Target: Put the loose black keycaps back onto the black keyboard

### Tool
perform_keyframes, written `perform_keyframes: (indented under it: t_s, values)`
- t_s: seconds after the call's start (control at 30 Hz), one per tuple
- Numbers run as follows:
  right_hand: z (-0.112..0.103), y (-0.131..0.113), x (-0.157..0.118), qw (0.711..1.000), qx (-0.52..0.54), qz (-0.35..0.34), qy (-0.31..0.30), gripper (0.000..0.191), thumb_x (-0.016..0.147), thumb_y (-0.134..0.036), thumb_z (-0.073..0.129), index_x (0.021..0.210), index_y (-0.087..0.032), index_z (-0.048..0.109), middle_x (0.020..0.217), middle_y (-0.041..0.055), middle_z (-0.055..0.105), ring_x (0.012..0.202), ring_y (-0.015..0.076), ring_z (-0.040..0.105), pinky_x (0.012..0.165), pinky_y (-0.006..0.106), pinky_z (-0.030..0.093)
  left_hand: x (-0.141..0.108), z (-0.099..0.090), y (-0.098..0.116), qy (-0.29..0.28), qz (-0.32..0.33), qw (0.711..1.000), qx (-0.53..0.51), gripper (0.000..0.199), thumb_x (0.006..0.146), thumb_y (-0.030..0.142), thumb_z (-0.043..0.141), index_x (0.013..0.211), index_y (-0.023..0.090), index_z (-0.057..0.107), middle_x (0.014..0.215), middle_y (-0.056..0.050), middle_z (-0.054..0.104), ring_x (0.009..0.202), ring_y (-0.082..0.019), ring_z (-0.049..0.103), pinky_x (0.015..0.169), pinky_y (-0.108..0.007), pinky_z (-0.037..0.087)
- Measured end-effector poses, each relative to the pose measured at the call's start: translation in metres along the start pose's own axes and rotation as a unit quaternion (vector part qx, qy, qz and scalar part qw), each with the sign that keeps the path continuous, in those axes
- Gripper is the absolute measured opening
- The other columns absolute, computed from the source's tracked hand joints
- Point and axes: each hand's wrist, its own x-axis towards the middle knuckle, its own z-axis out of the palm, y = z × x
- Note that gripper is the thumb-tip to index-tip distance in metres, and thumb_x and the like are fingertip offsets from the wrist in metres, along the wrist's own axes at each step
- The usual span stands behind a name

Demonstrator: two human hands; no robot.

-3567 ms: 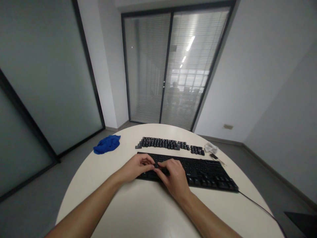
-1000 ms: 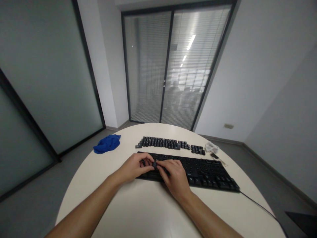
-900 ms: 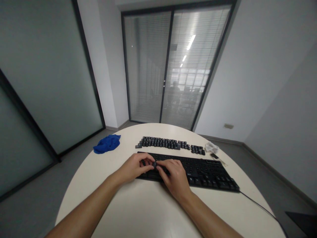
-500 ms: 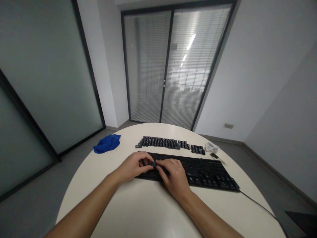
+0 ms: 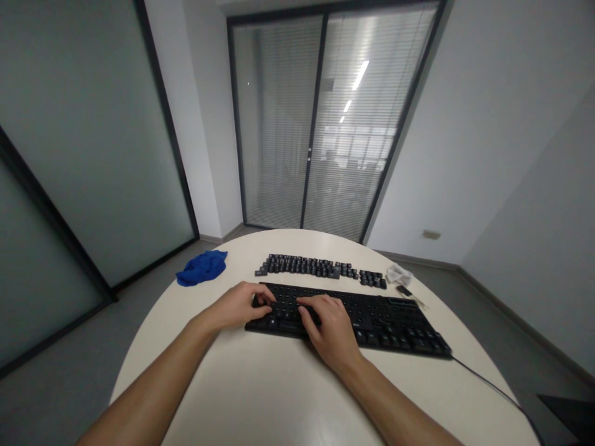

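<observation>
A black keyboard [image 5: 400, 328] lies across the table in front of me, many of its key places bare. My left hand [image 5: 242, 305] rests at its left end, thumb and curled fingers apart with nothing visible between them. Over the left-middle part is my right hand [image 5: 329, 325]; its forefinger and thumb tips are slightly apart on the keyboard, and no key shows between them. The right palm hides part of the front rows. Behind the keyboard, loose black keycaps [image 5: 304, 266] stand in rows, with a smaller group of keycaps [image 5: 372, 279] to the right.
A crumpled blue cloth [image 5: 202, 268] lies at the left on the round cream table [image 5: 232, 384]. At the right edge are a crumpled whitish clear bag [image 5: 398, 274] and a small black item [image 5: 403, 290]. The keyboard's cable [image 5: 488, 385] runs off the right side.
My hands were together at a small black keycap over the keyboard. Now they are apart: the left has moved left, the right slightly right, and the keycap no longer shows between them.
</observation>
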Motion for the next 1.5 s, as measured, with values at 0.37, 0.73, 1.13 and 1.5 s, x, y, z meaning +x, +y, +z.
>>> perform_keyframes:
  t_s: [0.37, 0.73, 1.13, 1.5]
  values:
    - [0.001, -0.003, 0.001, 0.997, -0.012, -0.014, -0.07, 0.021, 0.098, -0.023, 0.054, 0.114, -0.023, 0.067, 0.11, 0.0058, 0.074, 0.105, 0.0226, 0.063, 0.092, 0.041, 0.044, -0.003, -0.002, 0.0, -0.043, 0.034, 0.997, 0.062, 0.016, 0.082, 0.031, 0.068, 0.092, 0.023, 0.077, 0.095, -0.003, 0.074, 0.089, -0.02, 0.065, 0.08, -0.027, 0.047]
    - [0.006, -0.016, -0.002, 0.976, -0.071, -0.077, -0.191, 0.043, 0.097, -0.035, 0.057, 0.14, -0.03, 0.053, 0.139, 0.006, 0.06, 0.123, 0.0271, 0.053, 0.1, 0.046, 0.042, -0.009, 0.004, 0.016, -0.006, -0.008, 0.984, 0.178, 0.019, 0.08, 0.029, 0.062, 0.095, 0.028, 0.074, 0.096, -0.002, 0.074, 0.084, -0.021, 0.065, 0.066, -0.026, 0.042]
    - [0.004, -0.016, -0.001, 0.975, -0.077, -0.076, -0.195, 0.045, 0.097, -0.034, 0.057, 0.141, -0.03, 0.052, 0.139, 0.007, 0.06, 0.122, 0.0277, 0.053, 0.1, 0.047, 0.043, -0.008, 0.003, 0.016, 0.003, -0.005, 0.983, 0.184, 0.014, 0.082, 0.029, 0.065, 0.091, 0.028, 0.075, 0.095, -0.003, 0.075, 0.084, -0.022, 0.066, 0.07, -0.028, 0.042]
    - [0.004, -0.017, -0.001, 0.974, -0.085, -0.083, -0.195, 0.053, 0.094, -0.033, 0.06, 0.145, -0.031, 0.048, 0.138, 0.0074, 0.06, 0.122, 0.0278, 0.053, 0.099, 0.046, 0.043, -0.006, 0.002, 0.016, -0.004, 0.006, 0.984, 0.179, 0.017, 0.082, 0.027, 0.064, 0.094, 0.028, 0.077, 0.094, -0.003, 0.077, 0.087, -0.024, 0.067, 0.075, -0.029, 0.044]
